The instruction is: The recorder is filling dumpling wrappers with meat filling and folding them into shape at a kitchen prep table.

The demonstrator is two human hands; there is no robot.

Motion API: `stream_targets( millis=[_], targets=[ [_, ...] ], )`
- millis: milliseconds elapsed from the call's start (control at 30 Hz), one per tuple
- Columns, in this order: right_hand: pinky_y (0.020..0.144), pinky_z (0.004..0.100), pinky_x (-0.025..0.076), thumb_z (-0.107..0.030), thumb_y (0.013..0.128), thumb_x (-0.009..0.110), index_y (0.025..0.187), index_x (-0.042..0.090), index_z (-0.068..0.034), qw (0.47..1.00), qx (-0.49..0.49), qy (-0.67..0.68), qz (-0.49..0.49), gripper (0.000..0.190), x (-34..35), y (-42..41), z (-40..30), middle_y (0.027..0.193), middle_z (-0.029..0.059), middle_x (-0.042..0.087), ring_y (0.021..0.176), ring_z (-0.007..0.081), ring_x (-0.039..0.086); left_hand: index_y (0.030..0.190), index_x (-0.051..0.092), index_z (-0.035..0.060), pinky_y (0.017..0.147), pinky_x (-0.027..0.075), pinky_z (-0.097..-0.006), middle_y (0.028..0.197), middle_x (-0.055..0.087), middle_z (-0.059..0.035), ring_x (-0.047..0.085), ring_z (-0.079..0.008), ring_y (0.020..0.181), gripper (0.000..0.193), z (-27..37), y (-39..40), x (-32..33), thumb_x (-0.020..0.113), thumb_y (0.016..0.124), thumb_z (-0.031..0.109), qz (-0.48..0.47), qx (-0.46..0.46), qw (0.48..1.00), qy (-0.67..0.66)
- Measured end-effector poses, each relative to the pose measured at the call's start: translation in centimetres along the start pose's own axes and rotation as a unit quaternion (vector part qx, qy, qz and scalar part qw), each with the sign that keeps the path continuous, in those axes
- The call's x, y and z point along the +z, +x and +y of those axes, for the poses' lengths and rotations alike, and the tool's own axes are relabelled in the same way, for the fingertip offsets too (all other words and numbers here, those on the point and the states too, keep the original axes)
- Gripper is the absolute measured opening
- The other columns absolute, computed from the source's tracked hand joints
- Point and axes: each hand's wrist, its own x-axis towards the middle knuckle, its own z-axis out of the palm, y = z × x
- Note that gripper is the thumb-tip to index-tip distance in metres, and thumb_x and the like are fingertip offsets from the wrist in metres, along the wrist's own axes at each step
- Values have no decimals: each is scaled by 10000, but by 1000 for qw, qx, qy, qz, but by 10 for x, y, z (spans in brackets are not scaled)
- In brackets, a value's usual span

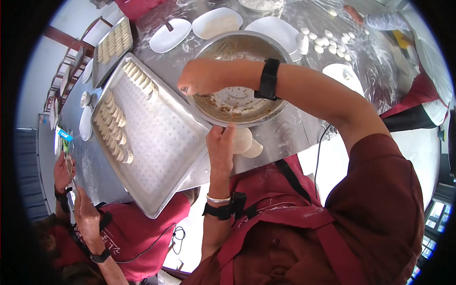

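A large stainless steel mixing bowl (245, 123) stands before me, with smears and bits of filling inside. My left hand (221, 148) is at its near rim, thumb and fingers pinching the edge. Over the bowl's left side, my right hand (201, 76) is curled with the wrist bent; a small shiny thing shows at its fingers, too little to name. Round dough wrappers (242, 140) lie on the table beside my left hand, partly hidden by it. Left of the bowl is a perforated metal tray (156, 142) bearing rows of folded dumplings (112, 124).
Another dumpling tray (114, 42) lies beyond. White plates (171, 35) and a flour bowl (262, 4) line the bowl's far side. Dough pieces (319, 48) lie far right, near another person's hand (352, 14). At left, a co-worker's hands (85, 210) are near a filled wrapper.
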Motion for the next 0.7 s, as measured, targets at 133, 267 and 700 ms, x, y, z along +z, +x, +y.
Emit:
stream_targets(
  millis=[133,267,700],
  targets=[
    [601,444,434,-124,746,581,753,616,-28,995,17,20,-100,101,-7,-15,-22,675,181,584,674,373,573,878,606,-70,620,440,-247,787,593,-25,515,-69,696,220,-1,-1,2,591,881,150,2,1,1000,6],
    [619,452,437,-127,750,595,766,624,-35,989,35,65,-128,98,-19,-16,-14,682,176,589,692,361,587,892,612,-71,635,444,-247,805,603,-30,524,-71,715,218,4,0,2,583,884,146,-13,1,1000,6],
    [625,449,434,-162,752,612,772,609,-26,990,70,45,-110,137,-10,-33,-16,697,168,594,682,381,572,947,617,-46,707,427,-234,875,616,-13,526,-66,772,205,2,6,1,543,924,143,-18,-7,1000,13]
  ],
)
